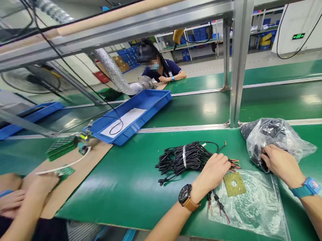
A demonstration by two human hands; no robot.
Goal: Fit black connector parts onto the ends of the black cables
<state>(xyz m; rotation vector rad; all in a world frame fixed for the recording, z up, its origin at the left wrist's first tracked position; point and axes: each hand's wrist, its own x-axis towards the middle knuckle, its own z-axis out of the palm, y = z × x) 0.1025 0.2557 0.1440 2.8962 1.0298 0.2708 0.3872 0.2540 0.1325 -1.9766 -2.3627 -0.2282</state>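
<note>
Left hand (214,172) is pressing closed on loose wire ends beside the tied black wire bundle (184,157) | right hand (278,162), right of the bundle, is gripping the crumpled plastic bag (276,135) | risk: loose leads are likely snagging and tangling.

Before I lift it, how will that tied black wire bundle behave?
The wire bundle is probably floppy: loose ends splay beyond its white tie. Likely light. Stray ends may snag by the left hand.
</note>
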